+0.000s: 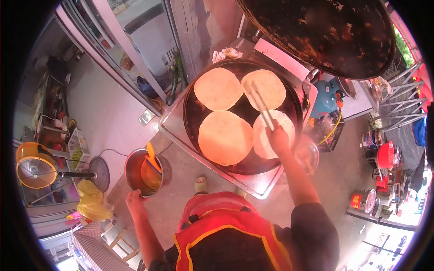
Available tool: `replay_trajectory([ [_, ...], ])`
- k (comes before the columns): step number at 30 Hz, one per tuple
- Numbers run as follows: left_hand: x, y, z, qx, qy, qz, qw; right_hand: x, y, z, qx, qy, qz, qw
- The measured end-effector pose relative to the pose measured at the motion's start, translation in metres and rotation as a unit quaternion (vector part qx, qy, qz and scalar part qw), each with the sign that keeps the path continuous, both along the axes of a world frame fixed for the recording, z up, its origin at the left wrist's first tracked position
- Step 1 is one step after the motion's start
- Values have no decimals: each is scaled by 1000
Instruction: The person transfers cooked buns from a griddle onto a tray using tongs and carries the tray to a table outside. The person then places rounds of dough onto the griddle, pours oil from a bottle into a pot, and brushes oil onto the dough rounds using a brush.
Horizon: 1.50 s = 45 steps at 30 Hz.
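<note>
My right hand (279, 139) is closed around metal tongs (260, 103), whose tips reach over the upper right flatbread (267, 88). Below that hand lies another flatbread (261, 141), partly covered by my hand and the tongs. Two more rounds, an upper left flatbread (218, 89) and a lower left flatbread (226, 137), rest on the same dark round griddle (192, 118). With my left hand (135, 202) I grip the near rim of a metal pot (166, 174). Inside the pot are yellowish liquid and a yellow-handled tool (151, 153).
A large blackened lid (316, 31) is raised over the griddle's far right side. Beyond the stove's (174, 124) right edge stands a blue gas cylinder (326, 97) with a yellow hose. At the left are a yellow fan (37, 171) and a yellow bag (91, 198).
</note>
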<state>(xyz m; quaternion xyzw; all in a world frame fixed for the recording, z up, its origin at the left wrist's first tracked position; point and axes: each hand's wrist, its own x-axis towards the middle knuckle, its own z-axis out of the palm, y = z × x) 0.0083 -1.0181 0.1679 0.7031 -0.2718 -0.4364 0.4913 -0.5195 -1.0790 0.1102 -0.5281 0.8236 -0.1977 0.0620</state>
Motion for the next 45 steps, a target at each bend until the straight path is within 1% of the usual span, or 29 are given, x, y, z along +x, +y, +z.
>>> replay_trajectory([
  [1,-2,1,1,0,7,2,1000,-4,11,13,14,-22,-12,1000],
  [2,-4,2,3,0,14,4,1000,-10,22,43,26,-43,-24,998],
  [3,-6,3,4,-1,22,6,1000,-21,34,59,38,-64,-36,997],
  [4,-7,3,5,0,18,4,1000,-45,48,38,-40,-206,-45,977],
  [5,-8,3,5,1,15,3,1000,-75,62,12,-117,-343,-53,931],
  [7,-9,4,4,0,15,0,1000,-137,86,-10,-61,-470,-70,878],
  [8,-10,3,3,-3,18,0,1000,-152,93,-14,-34,-530,-77,844],
  [10,-15,4,4,-4,15,2,1000,-152,94,15,17,-547,-143,825],
  [13,-27,5,15,2,-6,3,1000,-177,81,9,58,-542,-111,831],
  [14,-29,6,18,3,-16,-3,1000,-180,75,4,51,-561,-118,818],
  [16,-33,9,20,3,-21,-6,1000,-159,59,23,-13,-685,-218,695],
  [18,-32,12,16,1,-15,-4,1000,-152,44,23,-4,-601,-163,783],
  [21,-36,17,13,-16,-9,15,1000,-144,25,25,-8,-578,-160,800],
  [23,-33,20,12,-13,-9,1,1000,-154,11,12,13,-631,-210,747],
  [26,-32,24,6,-14,-4,6,1000,-155,13,7,-3,-644,-207,736],
  [29,-34,22,11,-7,7,4,1000,-137,34,46,-18,-567,-168,806],
  [31,-37,19,15,-1,7,-6,1000,-149,55,41,-17,-483,-129,866],
  [33,-35,12,17,2,-2,-19,1000,-137,81,47,-20,-459,-126,879],
  [35,-34,2,21,-5,17,-32,999,-113,115,64,-33,-496,-154,854],
  [36,-34,-3,21,-9,28,-39,999,-96,130,62,-37,-504,-212,837],
  [38,-37,-18,21,-14,6,-30,999,-50,170,64,-83,-576,-174,794],
  [39,-36,-28,21,-17,-4,-27,999,-18,187,77,-70,-599,-169,779],
  [40,-29,-36,18,-8,5,-63,998,15,201,92,-56,-621,-164,764],
  [42,-17,-57,11,9,25,-133,991,65,220,101,14,-643,-225,732],
  [45,-15,-82,14,15,31,-162,986,131,236,107,6,-687,-313,656],
])
